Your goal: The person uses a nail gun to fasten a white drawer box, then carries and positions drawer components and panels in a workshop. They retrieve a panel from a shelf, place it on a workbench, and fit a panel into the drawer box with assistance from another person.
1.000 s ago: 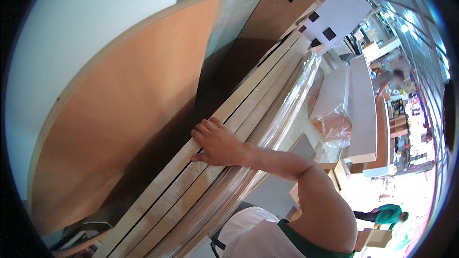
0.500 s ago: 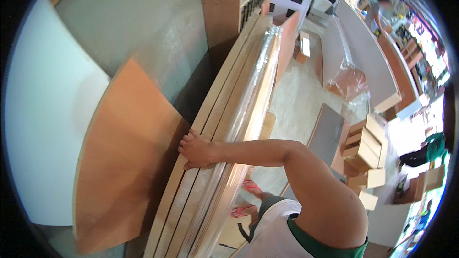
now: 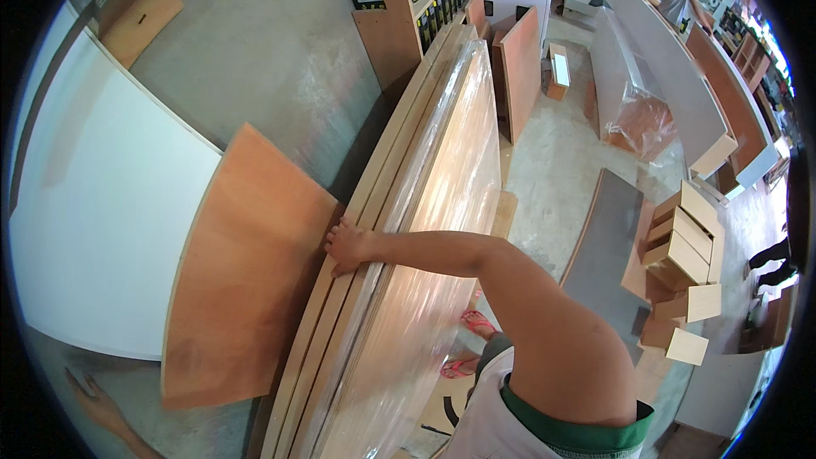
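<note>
My right hand (image 3: 347, 246) rests on the top edges of a stack of wooden panels (image 3: 340, 310), its fingers curled over the outermost edge. My bare right arm reaches across the stack from the right. Clear plastic film wraps the panels on the near side. At the lower left, my left hand (image 3: 100, 406) is held out with its fingers apart, holding nothing. Between the two hands stands an orange-brown wooden board (image 3: 242, 280) with a curved look. Behind it a large white panel (image 3: 102, 195) leans at the left.
Shelves with dark cans (image 3: 432, 25) stand beyond the stack. On the floor to the right lie a dark grey panel (image 3: 603, 242) and several small wooden boxes (image 3: 680, 246). Long partly film-wrapped panels (image 3: 671, 68) stand farther back. A person (image 3: 677, 0) works at the far right.
The view has shifted, showing more of the left side and the wrapped panel face. My left hand has come into view at the lower left. My right hand keeps its hold on the panels.
</note>
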Available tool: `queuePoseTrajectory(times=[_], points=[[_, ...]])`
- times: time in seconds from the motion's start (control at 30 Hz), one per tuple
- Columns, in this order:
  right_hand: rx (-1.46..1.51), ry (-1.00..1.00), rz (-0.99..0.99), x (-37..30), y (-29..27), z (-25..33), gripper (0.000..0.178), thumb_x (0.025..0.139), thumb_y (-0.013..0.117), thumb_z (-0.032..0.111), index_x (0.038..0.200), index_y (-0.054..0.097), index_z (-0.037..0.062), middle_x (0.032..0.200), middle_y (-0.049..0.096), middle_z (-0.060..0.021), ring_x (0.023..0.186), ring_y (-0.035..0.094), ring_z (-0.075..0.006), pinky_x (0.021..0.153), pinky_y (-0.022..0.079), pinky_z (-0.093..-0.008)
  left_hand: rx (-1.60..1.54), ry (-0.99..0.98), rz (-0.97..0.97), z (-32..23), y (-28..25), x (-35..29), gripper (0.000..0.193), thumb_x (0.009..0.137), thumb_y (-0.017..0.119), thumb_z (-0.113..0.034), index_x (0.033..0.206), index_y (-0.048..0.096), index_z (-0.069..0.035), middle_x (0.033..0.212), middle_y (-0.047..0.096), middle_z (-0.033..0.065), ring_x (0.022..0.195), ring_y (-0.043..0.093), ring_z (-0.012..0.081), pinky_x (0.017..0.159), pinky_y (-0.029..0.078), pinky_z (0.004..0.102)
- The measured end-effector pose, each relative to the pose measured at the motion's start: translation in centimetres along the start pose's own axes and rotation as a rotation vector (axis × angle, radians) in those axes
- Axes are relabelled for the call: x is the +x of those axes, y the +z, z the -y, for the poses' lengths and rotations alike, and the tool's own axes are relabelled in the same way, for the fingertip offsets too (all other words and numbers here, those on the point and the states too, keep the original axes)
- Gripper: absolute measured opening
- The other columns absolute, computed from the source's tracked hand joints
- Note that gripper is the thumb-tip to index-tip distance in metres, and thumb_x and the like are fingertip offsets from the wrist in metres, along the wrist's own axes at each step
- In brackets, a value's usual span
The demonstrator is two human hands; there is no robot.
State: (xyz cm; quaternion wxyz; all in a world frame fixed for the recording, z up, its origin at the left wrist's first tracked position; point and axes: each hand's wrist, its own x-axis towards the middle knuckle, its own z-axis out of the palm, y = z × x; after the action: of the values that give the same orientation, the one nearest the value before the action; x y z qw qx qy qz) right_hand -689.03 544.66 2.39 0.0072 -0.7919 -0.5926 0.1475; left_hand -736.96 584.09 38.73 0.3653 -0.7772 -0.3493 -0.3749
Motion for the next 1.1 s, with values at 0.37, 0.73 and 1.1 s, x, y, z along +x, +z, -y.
queuePoseTrajectory(times=[0.37, 0.73, 1.1], points=[[0.077, -0.048, -0.085, 0.1, 0.7, -0.9, 0.067, 0.087, 0.058, 0.059, 0.129, 0.06, 0.0067, 0.133, 0.055, -0.0153, 0.132, 0.044, -0.0318, 0.109, 0.03, -0.0519, -0.795, -0.233, 0.444, -25.4, -3.3, -22.8, 0.044, 0.098, 0.062, -0.035, 0.084, 0.063, 0.007, 0.068, 0.061, 0.0129, 0.063, 0.056, 0.0253, 0.06, 0.047, 0.0403], [1.035, -0.137, -0.948, -23.2, -2.7, 6.1, 0.038, 0.096, 0.06, 0.028, 0.124, 0.054, 0.0034, 0.125, 0.056, -0.0188, 0.116, 0.054, -0.0395, 0.097, 0.045, -0.0454, -1.192, -0.336, 0.557, -45.0, -13.7, -20.9, 0.038, 0.101, 0.056, -0.031, 0.1, 0.066, 0.005, 0.084, 0.064, 0.0129, 0.075, 0.058, 0.0237, 0.071, 0.047, 0.036], [0.391, 0.667, -0.934, -38.6, 7.1, -20.0, 0.059, 0.099, 0.046, 0.046, 0.147, 0.041, 0.0129, 0.153, 0.032, -0.0226, 0.143, 0.026, -0.0409, 0.112, 0.025, -0.0607, -2.762, -0.782, 2.224, -85.0, -27.8, -22.6, 0.068, 0.104, 0.032, -0.051, 0.156, 0.022, -0.007, 0.162, 0.018, 0.0158, 0.148, 0.02, 0.0278, 0.118, 0.017, 0.044]])
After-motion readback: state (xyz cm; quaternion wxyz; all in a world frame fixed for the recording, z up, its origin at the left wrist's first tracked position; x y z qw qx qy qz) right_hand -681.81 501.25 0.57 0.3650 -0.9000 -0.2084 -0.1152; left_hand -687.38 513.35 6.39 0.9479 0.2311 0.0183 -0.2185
